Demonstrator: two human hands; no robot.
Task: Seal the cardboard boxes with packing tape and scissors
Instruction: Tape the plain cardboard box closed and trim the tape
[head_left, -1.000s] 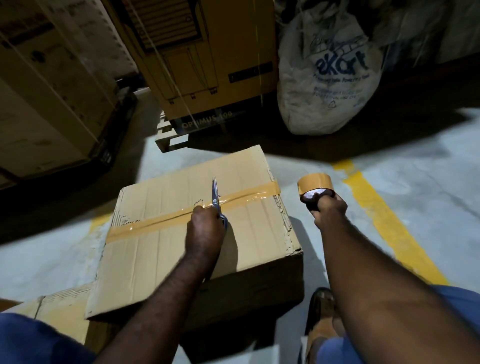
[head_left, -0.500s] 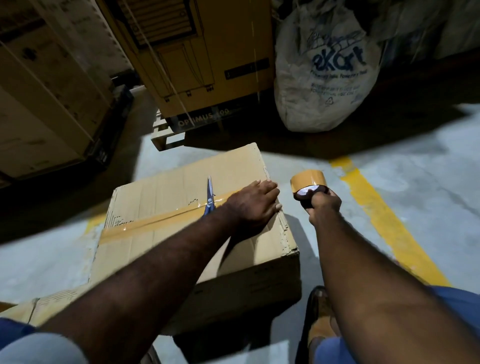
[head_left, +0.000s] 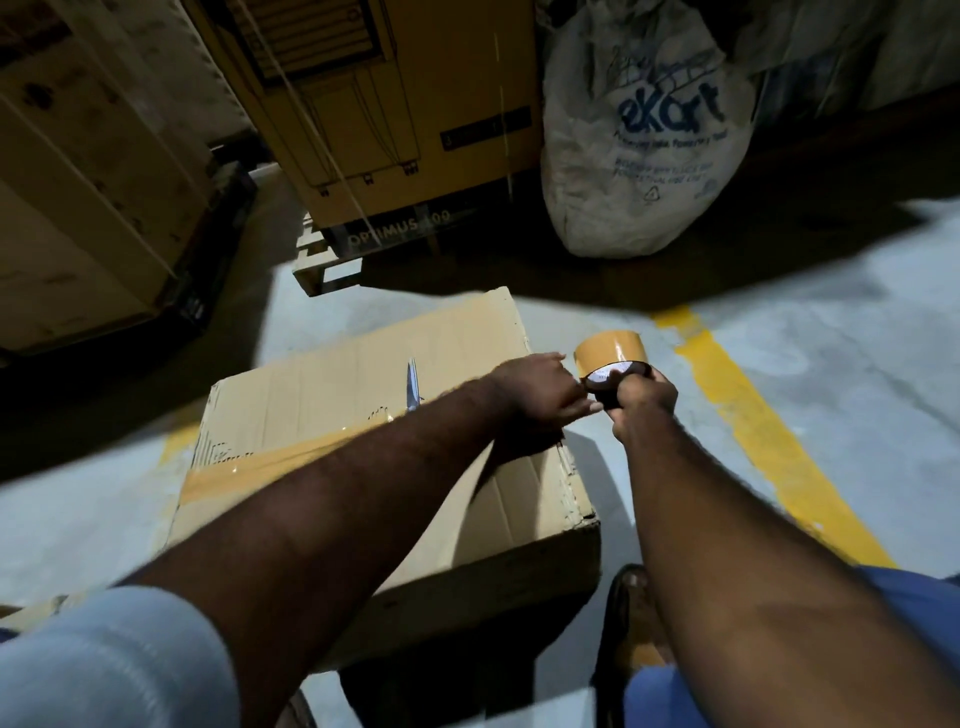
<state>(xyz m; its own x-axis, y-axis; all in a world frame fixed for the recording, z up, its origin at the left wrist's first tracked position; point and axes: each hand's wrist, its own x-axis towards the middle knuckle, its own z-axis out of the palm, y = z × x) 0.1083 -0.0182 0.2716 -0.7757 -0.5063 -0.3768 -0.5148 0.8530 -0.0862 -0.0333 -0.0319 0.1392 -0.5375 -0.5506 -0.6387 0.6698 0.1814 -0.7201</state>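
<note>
The cardboard box (head_left: 311, 400) sits on the concrete floor (head_left: 831, 364) in the near centre, with its top flaps closed. A strip of brown tape (head_left: 228, 473) runs across the top from the left edge toward the right, until the left forearm hides it. The scissors (head_left: 413, 387) lie loose on the box top just beyond that strip, blades pointing away. Off the box's far right corner the tape roll (head_left: 610, 351) is held up in the air by the right hand (head_left: 644, 402), whose fingers are curled round its dark core. The left hand (head_left: 540, 395) reaches across the box to the roll's near edge, its fingertips bunched there, but whether they pinch a loose end or only touch it cannot be told. By my reading the top seam is largely taped. Whether the strip is cut free from the roll is hidden, and the box's sides show no tape. A sliver of cardboard at the near left may be another box waiting. Farther off stand a yellow carton (head_left: 405, 104) on a pallet (head_left: 322, 265), a white sack (head_left: 644, 156) to its right, and a yellow floor line (head_left: 769, 441) on the right.
</note>
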